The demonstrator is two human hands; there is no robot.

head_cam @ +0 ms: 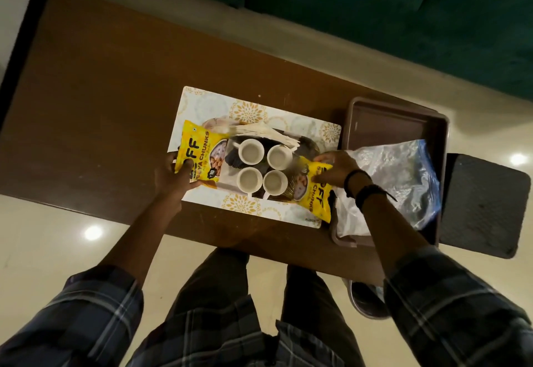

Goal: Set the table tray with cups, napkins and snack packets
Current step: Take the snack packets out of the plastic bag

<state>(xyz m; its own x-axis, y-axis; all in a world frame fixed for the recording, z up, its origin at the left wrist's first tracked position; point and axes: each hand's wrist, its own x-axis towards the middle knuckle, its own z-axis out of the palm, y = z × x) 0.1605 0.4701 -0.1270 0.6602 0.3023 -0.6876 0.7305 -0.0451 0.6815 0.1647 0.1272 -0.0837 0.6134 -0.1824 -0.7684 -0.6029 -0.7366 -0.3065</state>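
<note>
Several white cups stand grouped on a dark tray that lies on a patterned white placemat. Folded napkins sit at the tray's far side. My left hand grips the near end of a yellow snack packet at the tray's left edge. My right hand holds a second yellow snack packet at the tray's right edge, fingers curled over its top.
The placemat lies on a brown wooden table. A brown plastic bin with a clear plastic bag in it stands at the right. A dark stool is beyond it, a green sofa behind the table.
</note>
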